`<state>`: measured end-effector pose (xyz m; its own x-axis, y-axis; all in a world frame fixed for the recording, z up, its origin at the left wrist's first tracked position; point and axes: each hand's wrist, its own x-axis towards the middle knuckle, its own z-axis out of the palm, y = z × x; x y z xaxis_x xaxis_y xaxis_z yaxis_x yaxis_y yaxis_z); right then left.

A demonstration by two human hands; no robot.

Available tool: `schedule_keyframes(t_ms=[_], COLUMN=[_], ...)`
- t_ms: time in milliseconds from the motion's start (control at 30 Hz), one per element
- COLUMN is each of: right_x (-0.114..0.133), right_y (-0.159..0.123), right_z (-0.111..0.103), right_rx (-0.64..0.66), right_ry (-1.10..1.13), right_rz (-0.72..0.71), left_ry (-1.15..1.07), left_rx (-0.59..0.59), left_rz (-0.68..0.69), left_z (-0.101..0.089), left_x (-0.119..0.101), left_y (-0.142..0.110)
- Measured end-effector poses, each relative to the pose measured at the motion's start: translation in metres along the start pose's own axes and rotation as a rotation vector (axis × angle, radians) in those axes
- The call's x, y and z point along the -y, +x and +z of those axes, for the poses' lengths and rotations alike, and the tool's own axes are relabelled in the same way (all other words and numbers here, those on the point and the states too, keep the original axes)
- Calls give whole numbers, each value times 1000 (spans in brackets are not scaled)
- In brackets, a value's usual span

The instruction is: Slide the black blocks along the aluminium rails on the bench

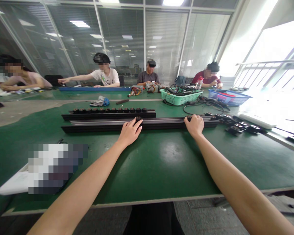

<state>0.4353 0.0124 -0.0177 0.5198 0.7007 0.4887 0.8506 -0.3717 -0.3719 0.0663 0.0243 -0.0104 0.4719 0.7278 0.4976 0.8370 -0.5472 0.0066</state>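
A long black rail (100, 127) with a metallic strip along its top lies across the green table. My left hand (130, 133) is at the rail's middle, its fingers closed about a small black block (138, 118) on the strip. Farther right on the same rail, my right hand (195, 125) grips another small black block (188, 118), mostly hidden by the fingers. Behind lies a second, shorter black rail (107, 116) carrying a row of small black blocks (113, 110). Loose black blocks (235, 128) lie in a cluster past the right end.
A green basket (181, 98) of cables and a blue basket (230, 99) stand at the back right. Grey-blue gloves (100, 101) lie behind the rails. A white device (13, 182), partly blurred, lies front left. Several people sit along the far side.
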Motion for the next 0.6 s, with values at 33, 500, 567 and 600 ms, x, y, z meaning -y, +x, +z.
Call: schedule_keyframes(t_ms=[33,500,567,600], right_x=[0,-6,-7,-8], right_y=[0,4,5,5], right_z=[0,2,2,2], right_rx=[-1,-19,-15,-16], right_ry=[4,-5,-11,-13], right_rz=[1,23,29,31], left_ry=[-2,5,5,8], left_rx=[0,-6,-6,-4], left_rz=[1,21,20,20], left_z=[0,1,1,0], left_x=[0,0,0,0], left_y=[0,0,0,0])
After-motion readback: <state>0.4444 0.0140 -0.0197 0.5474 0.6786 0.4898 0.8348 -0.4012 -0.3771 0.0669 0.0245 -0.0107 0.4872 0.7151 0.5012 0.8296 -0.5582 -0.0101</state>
